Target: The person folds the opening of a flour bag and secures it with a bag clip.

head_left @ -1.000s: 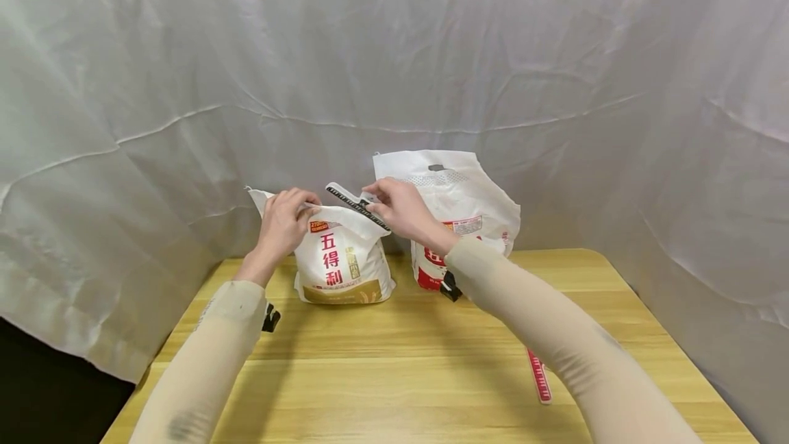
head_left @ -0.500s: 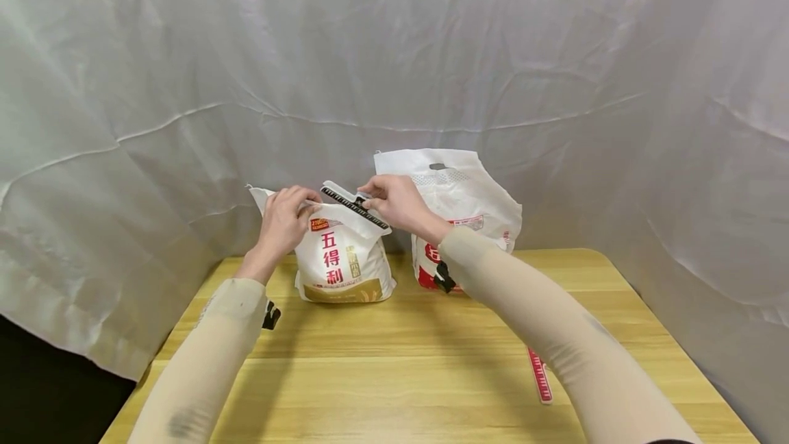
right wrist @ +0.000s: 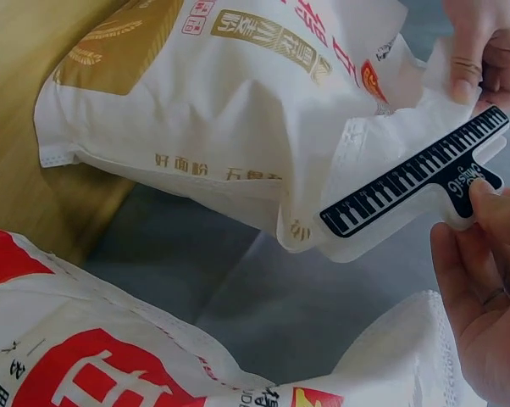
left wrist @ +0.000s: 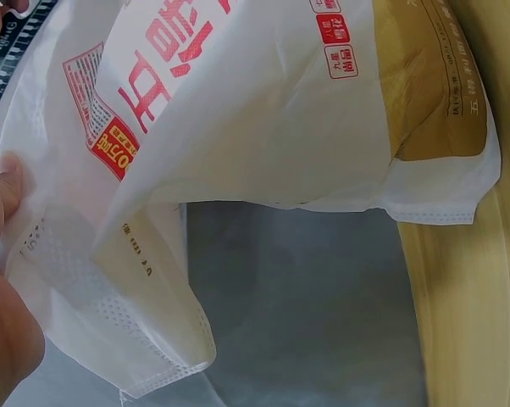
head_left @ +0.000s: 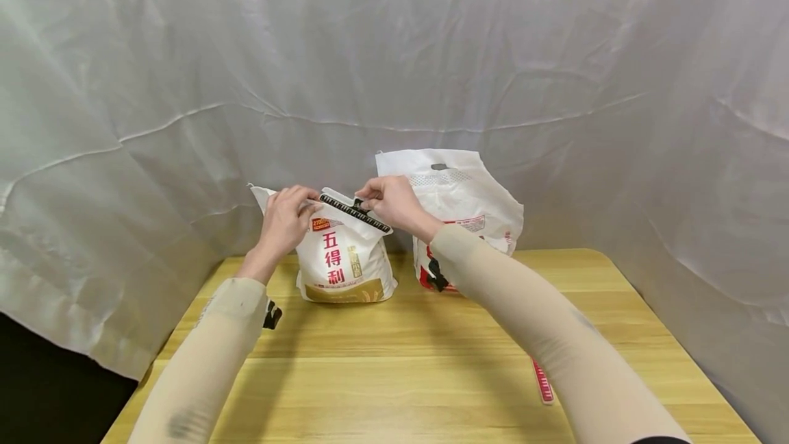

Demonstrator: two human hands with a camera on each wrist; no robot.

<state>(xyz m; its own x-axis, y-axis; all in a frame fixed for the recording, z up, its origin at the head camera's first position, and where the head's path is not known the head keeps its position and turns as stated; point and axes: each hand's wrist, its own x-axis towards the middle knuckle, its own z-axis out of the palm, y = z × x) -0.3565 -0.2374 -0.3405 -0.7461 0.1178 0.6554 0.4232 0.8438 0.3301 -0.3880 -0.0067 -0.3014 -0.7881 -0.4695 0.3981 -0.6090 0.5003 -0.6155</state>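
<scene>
A white flour bag (head_left: 364, 259) with red characters and a gold band stands on the table at centre left. My left hand (head_left: 285, 219) pinches its folded top edge; in the left wrist view the thumb (left wrist: 8, 182) presses on the white material. At the tab, my right hand (head_left: 397, 203) pinches a black and white clip (right wrist: 416, 174) patterned like piano keys. The clip's long bar lies slantwise along the bag's top edge, its left end close to my left fingers. Whether its jaws grip the material cannot be told.
Behind my right forearm stands a second white bag (head_left: 456, 187) with red print and a handle hole. A red clip (head_left: 542, 381) lies on the wooden table (head_left: 370, 375), partly hidden by the right sleeve. Grey cloth (head_left: 394, 60) hangs at the back and sides.
The black and white clip has come down from above the bag's top and now lies along its edge. My left hand keeps its pinch on the bag.
</scene>
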